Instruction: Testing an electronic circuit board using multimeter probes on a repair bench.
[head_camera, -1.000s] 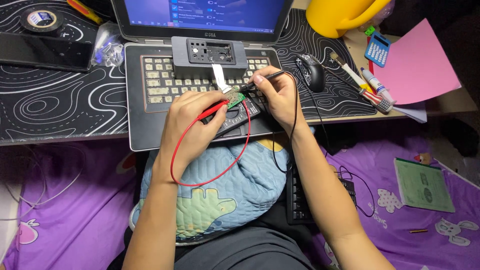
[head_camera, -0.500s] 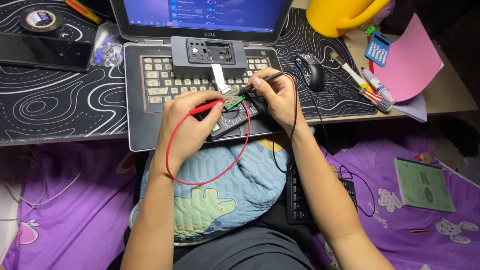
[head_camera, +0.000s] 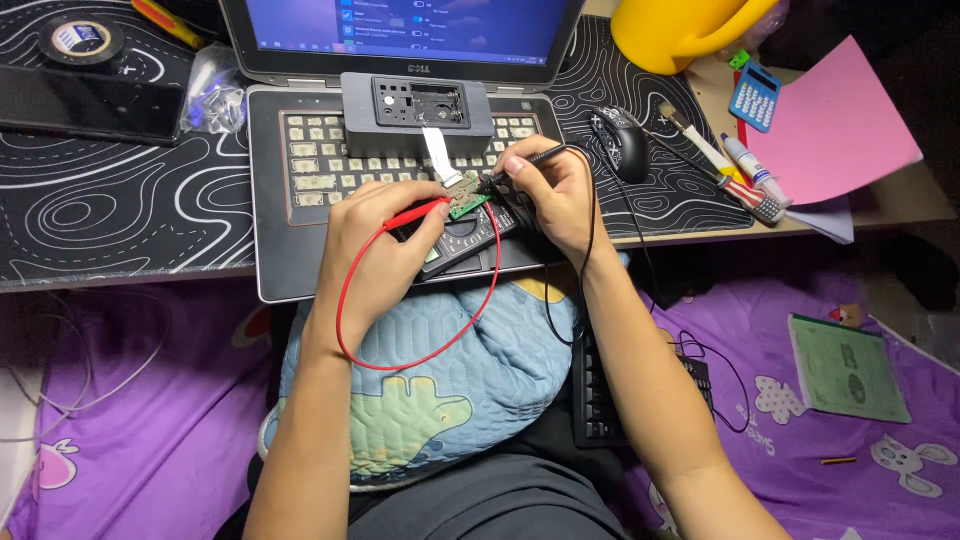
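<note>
Laptop screen (head_camera: 400, 25): top centre, lit, dark blue ground with a paler panel of small rows; only its lower strip is in view. Meter display (head_camera: 432, 256): a small greenish window on the dark meter lying on the laptop's palm rest, largely hidden beneath the left hand (head_camera: 385, 250). Tape roll (head_camera: 82, 38): top left on the patterned mat, black, with a round white and blue label in its core. Calculator (head_camera: 755, 97): upper right, small, blue, its display too small to tell.
</note>
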